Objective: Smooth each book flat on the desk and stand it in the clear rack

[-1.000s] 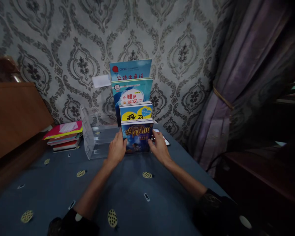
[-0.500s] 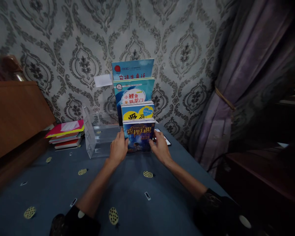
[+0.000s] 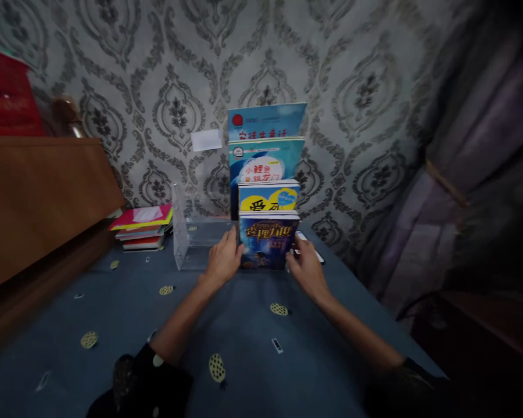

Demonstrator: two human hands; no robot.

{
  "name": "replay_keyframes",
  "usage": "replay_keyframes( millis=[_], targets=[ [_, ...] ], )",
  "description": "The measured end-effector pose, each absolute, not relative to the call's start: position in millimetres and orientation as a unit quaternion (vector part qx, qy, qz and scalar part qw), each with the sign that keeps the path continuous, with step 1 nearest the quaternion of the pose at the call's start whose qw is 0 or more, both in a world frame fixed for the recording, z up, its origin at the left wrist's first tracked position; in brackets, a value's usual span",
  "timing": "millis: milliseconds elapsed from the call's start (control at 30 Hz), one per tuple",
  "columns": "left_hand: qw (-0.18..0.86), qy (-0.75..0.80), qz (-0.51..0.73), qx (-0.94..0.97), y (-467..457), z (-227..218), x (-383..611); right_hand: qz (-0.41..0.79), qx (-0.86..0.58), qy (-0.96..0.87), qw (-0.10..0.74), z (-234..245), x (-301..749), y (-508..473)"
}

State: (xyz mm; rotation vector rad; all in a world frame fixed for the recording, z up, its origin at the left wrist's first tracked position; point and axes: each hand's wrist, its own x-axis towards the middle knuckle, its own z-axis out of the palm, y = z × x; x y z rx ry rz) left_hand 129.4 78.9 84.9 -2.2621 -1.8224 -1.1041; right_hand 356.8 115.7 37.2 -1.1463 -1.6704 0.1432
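Note:
A dark blue book [image 3: 268, 241] with gold lettering stands upright in the front tier of a clear acrylic stand [image 3: 196, 255]. Its left edge is gripped by my left hand [image 3: 224, 258], thumb in front and fingers partly hidden behind. My right hand [image 3: 307, 264] closes on the opposite edge, its thumb by the cover. Rising in steps behind are a yellow and blue book [image 3: 268, 199], a teal book [image 3: 283, 155] and a taller light blue book [image 3: 268, 119].
Left of the stand lies a stack of books and folders [image 3: 142, 226] with a pink one on top. A phone [image 3: 316, 249] lies behind my right hand on the blue tablecloth [image 3: 244, 337]. A wooden cabinet [image 3: 43, 191] borders the left; a purple curtain [image 3: 440, 220] hangs right.
The view has turned left, so everything sits further right in the picture. My hands stay at the two sides of the dark blue book, which remains in the front tier.

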Motion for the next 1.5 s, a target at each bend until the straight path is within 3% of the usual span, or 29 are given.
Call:
replay_keyframes(
  millis=[467,700,967,1500],
  targets=[
    [0.175,-0.761,-0.269,-0.564,72.5,102.4,-79.4,0.203,-0.467,-0.719,0.474,7.7,341.1,27.3],
    [0.156,-0.799,-0.172,-0.555,145.3,104.2,-136.2,0.240,-0.430,-0.770,0.406,1.6,300.6,3.8],
    [0.068,-0.797,-0.080,-0.594,210.9,95.0,-158.5,0.246,-0.432,-0.778,0.384,-3.7,305.4,8.7],
    [0.070,-0.754,0.023,-0.653,155.7,96.6,-177.8,0.244,-0.413,-0.810,0.338,-5.0,307.9,7.2]
  ],
)
